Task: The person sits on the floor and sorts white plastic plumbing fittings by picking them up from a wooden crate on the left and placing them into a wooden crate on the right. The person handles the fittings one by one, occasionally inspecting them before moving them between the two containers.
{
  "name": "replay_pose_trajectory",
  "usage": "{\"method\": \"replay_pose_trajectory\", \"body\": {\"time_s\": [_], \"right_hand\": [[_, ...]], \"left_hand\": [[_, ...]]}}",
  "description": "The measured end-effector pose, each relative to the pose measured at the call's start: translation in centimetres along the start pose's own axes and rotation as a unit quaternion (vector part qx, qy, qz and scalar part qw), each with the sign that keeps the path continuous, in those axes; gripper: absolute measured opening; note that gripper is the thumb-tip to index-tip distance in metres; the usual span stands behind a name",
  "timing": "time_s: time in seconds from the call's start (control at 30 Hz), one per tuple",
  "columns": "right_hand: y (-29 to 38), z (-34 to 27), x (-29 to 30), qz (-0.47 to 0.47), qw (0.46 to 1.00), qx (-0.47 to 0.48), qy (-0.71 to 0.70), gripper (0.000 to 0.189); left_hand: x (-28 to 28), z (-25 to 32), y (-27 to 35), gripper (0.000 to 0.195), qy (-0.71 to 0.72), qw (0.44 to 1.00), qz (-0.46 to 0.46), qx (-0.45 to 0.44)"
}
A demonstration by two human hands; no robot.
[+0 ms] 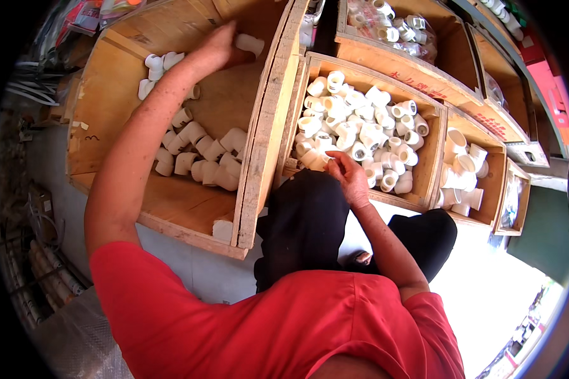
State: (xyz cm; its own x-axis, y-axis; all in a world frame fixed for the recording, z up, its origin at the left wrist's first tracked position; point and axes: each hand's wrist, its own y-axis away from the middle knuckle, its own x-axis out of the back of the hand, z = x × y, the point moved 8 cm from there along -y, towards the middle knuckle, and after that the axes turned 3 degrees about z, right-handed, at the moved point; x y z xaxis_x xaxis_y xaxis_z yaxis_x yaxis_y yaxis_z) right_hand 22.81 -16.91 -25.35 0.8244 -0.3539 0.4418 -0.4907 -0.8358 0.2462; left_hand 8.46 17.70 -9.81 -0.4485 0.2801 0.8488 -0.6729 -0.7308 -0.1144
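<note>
My left hand (pixel 220 45) reaches to the far end of a large wooden crate (pixel 102 147) and grips a white plastic pipe fitting (pixel 250 44); some of its fingers are hidden. Below my forearm, several white elbow fittings (pixel 213 149) lie in a loose cluster on the crate floor. A smaller group of white fittings (pixel 155 66) sits by the crate's left wall, partly behind my arm. Beside my raised knee, my right hand (pixel 348 177) holds nothing visible, its fingers slightly curled and apart. Its fingertips are at the near edge of heaped white fittings (pixel 355 118) in a wooden bin (pixel 434 161).
A thick wooden side wall (pixel 270 123) separates the crate from the bin. Further right, another bin holds larger white fittings (pixel 464 163). Above stands a wooden bin with bagged fittings (pixel 408 35). Bundled pipes (pixel 52 275) lie at the lower left, near bubble wrap (pixel 76 336).
</note>
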Motion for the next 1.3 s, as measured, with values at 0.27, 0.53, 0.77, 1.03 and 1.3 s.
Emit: {"method": "replay_pose_trajectory", "body": {"time_s": [0.27,0.53,0.77,1.03,1.3], "right_hand": [[0.0,-0.6,0.1,-0.016,0.993,-0.002,-0.114,0.029],[0.3,-11.2,4.9,0.0,0.947,0.105,-0.303,0.04],[3.1,-19.7,5.4,-0.139,0.875,0.12,-0.449,0.082],[0.9,-14.8,3.9,-0.122,0.93,0.075,-0.339,0.057],[-7.4,-5.2,1.6,0.038,0.987,0.036,-0.151,0.045]], "left_hand": [[10.9,9.3,2.3,0.037,0.227,0.973,-0.025,-0.031],[10.0,20.8,7.4,0.043,0.257,0.903,-0.03,-0.344],[3.7,23.9,11.6,0.049,0.098,0.905,-0.074,-0.407],[2.3,22.7,11.0,0.051,0.058,0.927,-0.019,-0.369],[3.4,21.4,8.9,0.034,0.139,0.939,0.07,-0.306]]}}
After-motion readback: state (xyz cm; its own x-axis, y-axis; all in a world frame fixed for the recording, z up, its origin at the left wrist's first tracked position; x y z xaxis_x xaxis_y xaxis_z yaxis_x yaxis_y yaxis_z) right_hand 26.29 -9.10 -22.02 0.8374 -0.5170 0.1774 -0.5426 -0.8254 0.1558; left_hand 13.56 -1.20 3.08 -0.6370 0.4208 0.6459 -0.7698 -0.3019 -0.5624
